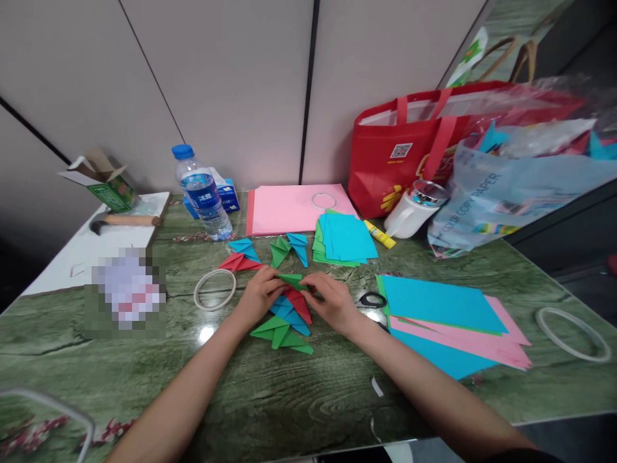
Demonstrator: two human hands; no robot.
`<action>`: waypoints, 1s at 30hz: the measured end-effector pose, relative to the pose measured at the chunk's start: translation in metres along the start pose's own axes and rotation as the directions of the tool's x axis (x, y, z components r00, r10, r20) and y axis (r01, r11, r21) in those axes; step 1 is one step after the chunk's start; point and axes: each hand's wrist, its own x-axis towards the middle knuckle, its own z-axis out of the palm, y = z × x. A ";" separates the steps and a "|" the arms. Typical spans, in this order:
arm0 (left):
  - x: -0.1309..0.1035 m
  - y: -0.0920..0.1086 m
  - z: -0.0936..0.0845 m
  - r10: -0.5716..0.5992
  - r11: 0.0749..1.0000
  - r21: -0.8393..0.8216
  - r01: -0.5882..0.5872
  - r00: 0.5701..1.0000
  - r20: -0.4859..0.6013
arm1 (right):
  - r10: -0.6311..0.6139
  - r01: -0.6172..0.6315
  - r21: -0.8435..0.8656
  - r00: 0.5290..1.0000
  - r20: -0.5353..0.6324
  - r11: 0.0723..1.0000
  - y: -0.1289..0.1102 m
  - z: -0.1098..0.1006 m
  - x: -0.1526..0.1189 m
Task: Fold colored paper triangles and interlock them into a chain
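Note:
My left hand (261, 290) and my right hand (333, 299) pinch a green folded paper piece (292, 280) between them, one at each side. Just below it, a folded red piece (299, 305), a folded blue piece (289, 314) and a folded green piece (279, 333) lie in an overlapping row on the table. Beyond my hands are more folded pieces: a blue one (245, 247), a red one (238, 262), a green one (280, 252) and another blue one (298, 247). Scissors (373, 299) rest by my right wrist, partly hidden.
A stack of blue and green squares (347, 238) and a glue stick (380, 234) sit behind. Coloured sheets (443, 305) lie right; a white ring (214, 290) lies left. A water bottle (205, 198), a hammer (125, 220), a mug (412, 212) and a red bag (376, 161) stand around.

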 end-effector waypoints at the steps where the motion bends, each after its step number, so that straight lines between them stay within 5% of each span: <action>1: 0.000 -0.001 0.000 -0.030 0.999 -0.031 0.030 1.000 -0.007 | 0.000 0.000 0.004 1.000 -0.008 1.000 0.000 0.000 0.000; 7: 0.003 -0.003 -0.003 -0.173 0.974 -0.142 0.179 0.984 0.052 | 0.056 -0.055 0.028 0.998 -0.022 0.998 0.001 0.002 0.001; 17: 0.006 0.003 -0.003 -0.164 0.971 -0.164 0.175 0.983 0.078 | 0.221 -0.220 0.184 0.975 0.018 0.958 0.002 0.005 0.001; 30: 0.005 -0.003 0.002 -0.179 0.983 -0.016 0.186 0.965 0.191 | 0.402 -0.400 0.190 0.915 0.034 0.896 -0.002 0.007 0.003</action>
